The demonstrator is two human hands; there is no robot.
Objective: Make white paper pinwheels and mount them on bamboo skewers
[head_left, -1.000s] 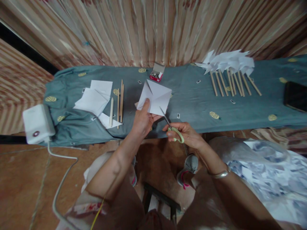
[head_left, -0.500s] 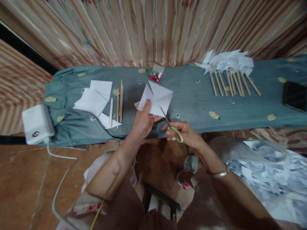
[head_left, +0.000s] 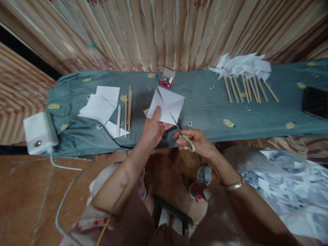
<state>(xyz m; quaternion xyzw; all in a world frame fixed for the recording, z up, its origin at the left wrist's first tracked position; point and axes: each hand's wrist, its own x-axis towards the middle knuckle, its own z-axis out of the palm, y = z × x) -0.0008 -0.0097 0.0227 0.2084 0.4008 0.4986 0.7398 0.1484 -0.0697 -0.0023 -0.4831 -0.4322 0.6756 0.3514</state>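
My left hand pinches a white square sheet of paper, thumb on top and fingers underneath. Slits run inward from the sheet's corners. In my right hand is a pair of scissors with pale green handles, fingers closed around the loops. Their blades reach over the near right part of the sheet, at its lower corner. Whether the blades are parted is too fine to see. Just beyond the sheet stands an opened small red box holding shiny metal pins or tacks.
White paper squares, a white candle-like stick and thin wooden sticks lie to the left. Paper pinwheels on sticks rest at the right, near a dark phone. A white corded device sits at the left edge.
The sheet, the scissors and both hands have shifted very slightly to the left. My grips are the same, and the other things on the cloth have stayed put.
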